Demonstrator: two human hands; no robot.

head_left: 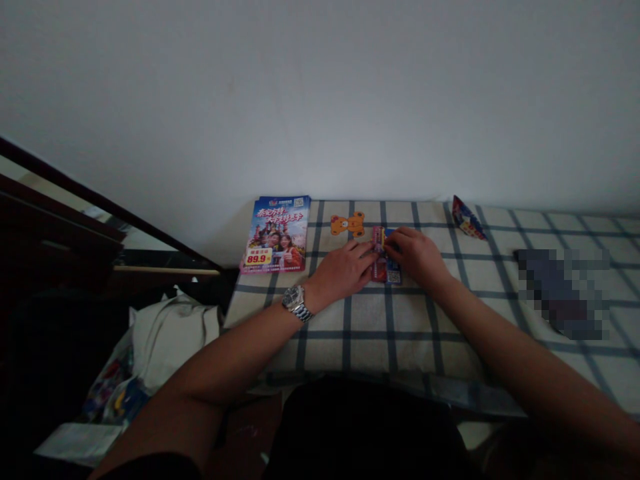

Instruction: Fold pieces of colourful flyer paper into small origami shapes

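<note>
A small folded flyer (394, 270), pink on its left part and blue with a QR code on its right, lies on the checked tablecloth (330, 333). Fingers of my left hand (345, 270) lie stretched over its left edge, pressing it down. My right hand (417, 253) is closed, its bent fingertips gripping the flyer's upper right part. The hands nearly meet over the paper and cover some of it. To the left lies a stack of flat flyers (277, 233) with blue and pink print. An orange bear-shaped cutout (347, 225) sits just beyond my left hand.
Another folded flyer (467, 219) stands tilted near the wall at the right. Farther right lies a dark, pixelated flat object (557, 293). White bags (173, 333) sit low on the left, beside a dark wooden frame (115, 200). A plain wall (320, 100) closes the table's back.
</note>
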